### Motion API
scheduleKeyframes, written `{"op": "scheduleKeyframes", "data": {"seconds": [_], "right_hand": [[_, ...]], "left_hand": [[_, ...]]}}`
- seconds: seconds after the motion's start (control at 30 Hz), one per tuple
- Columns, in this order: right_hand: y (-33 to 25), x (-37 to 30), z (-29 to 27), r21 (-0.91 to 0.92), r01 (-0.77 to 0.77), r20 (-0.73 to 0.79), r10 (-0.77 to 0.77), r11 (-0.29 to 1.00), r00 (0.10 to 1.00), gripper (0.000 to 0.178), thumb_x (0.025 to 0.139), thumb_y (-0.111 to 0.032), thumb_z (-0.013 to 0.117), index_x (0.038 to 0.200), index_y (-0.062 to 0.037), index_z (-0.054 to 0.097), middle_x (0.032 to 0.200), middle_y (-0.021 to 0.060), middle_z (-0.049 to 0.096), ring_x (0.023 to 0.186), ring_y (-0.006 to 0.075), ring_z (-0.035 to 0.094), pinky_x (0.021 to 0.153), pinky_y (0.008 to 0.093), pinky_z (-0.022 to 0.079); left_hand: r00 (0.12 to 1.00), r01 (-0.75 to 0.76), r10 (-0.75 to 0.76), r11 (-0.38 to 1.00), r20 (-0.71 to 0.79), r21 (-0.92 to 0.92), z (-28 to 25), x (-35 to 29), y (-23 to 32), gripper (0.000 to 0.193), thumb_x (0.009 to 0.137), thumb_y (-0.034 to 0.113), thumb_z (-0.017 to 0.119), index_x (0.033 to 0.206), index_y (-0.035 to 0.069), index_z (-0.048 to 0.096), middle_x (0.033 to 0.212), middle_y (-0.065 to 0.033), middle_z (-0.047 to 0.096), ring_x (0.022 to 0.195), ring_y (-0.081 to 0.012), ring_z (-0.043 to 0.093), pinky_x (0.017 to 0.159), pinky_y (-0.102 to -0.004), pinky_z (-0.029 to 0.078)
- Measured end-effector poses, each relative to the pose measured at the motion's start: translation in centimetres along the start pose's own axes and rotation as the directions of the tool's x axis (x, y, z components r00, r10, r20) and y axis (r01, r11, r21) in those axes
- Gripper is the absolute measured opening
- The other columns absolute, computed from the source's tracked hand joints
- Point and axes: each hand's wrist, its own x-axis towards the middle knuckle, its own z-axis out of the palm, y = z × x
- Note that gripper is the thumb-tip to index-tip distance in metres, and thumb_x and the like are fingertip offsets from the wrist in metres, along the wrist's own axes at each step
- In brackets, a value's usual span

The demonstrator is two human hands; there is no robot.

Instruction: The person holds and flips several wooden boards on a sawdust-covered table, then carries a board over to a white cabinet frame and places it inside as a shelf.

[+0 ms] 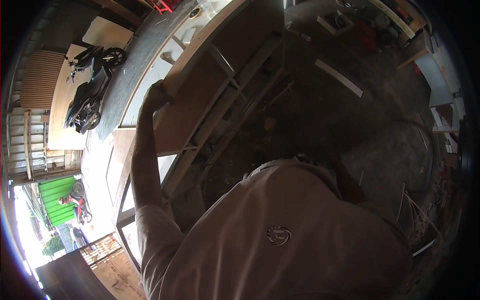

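Observation:
To the left of my body stands a large wooden cabinet frame (187,97) with brown panels, crossbars and open compartments. My left arm reaches forward along it. At its upper edge, my left hand (159,96) is closed over the wood, its fingers bent round toward the panel side. My right forearm (350,182) goes down into deep shadow beside my shirt. The fingers of my right hand are lost in the dark, so what they hold or touch does not show.
A white strip (339,78) lies on the dark floor ahead. Thin wood offcuts (417,215) are piled at right, near white cabinet pieces (440,90). An open wooden box (335,23) sits farther off. A black motorcycle (92,85) is parked at far left, beyond the cabinet.

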Motion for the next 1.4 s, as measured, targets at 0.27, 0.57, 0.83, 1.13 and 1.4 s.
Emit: {"op": "scheduleKeyframes", "data": {"seconds": [0.27,0.57,0.83,1.13,1.4], "right_hand": [[-14.0,-6.2,7.8,-0.526,0.687,0.215,-0.703,0.502,0.678,0.026,0.078,-0.024,0.069,0.090,-0.0013,0.066,0.089,0.0129,0.068,0.084,0.0224,0.067,0.070,0.0385,0.051],[-47.6,-31.7,27.3,-0.239,0.951,0.191,-0.970,-0.194,-0.150,0.035,0.093,-0.013,0.056,0.128,-0.0064,0.056,0.121,0.0179,0.062,0.110,0.0361,0.061,0.091,0.0436,0.051],[-54.5,-38.2,32.1,-0.256,0.869,0.292,-0.891,-0.423,-0.348,0.050,0.089,-0.003,0.055,0.137,-0.0126,0.046,0.137,0.0185,0.047,0.123,0.0385,0.051,0.100,0.0444,0.047],[-56.8,-35.5,33.5,-0.098,0.815,0.381,-0.778,-0.571,-0.499,0.054,0.085,0.004,0.056,0.136,-0.0116,0.047,0.132,0.0175,0.050,0.120,0.0387,0.051,0.097,0.0448,0.048],[-58.0,-33.8,33.3,-0.041,0.751,0.425,-0.692,-0.659,-0.584,0.055,0.081,0.002,0.058,0.134,-0.0073,0.049,0.127,0.0204,0.054,0.116,0.0399,0.053,0.096,0.0465,0.047]], "left_hand": [[0.999,0.041,-0.040,0.998,-0.033,0.037,-0.3,-0.1,-0.5,0.064,0.049,0.017,0.083,0.109,0.007,0.066,0.099,-0.0146,0.070,0.095,-0.0300,0.066,0.085,-0.0401,0.052],[0.981,0.086,-0.089,0.996,0.173,0.020,-1.8,-0.6,0.3,0.056,0.053,0.018,0.082,0.105,0.003,0.067,0.096,-0.0141,0.071,0.093,-0.0265,0.067,0.083,-0.0377,0.052],[0.997,0.046,-0.046,0.999,0.066,0.005,-1.2,-0.7,-0.6,0.059,0.053,0.017,0.083,0.109,0.006,0.068,0.102,-0.0138,0.071,0.096,-0.0270,0.067,0.089,-0.0386,0.051],[0.976,0.188,-0.182,0.981,0.118,-0.044,-1.6,-1.3,0.0,0.075,0.050,0.019,0.089,0.118,0.006,0.062,0.110,-0.0120,0.068,0.104,-0.0267,0.063,0.095,-0.0396,0.049],[0.961,0.273,-0.269,0.959,-0.064,0.077,0.3,-2.9,0.8,0.085,0.048,0.024,0.091,0.125,0.009,0.057,0.120,-0.0164,0.062,0.114,-0.0346,0.059,0.096,-0.0441,0.048]]}}
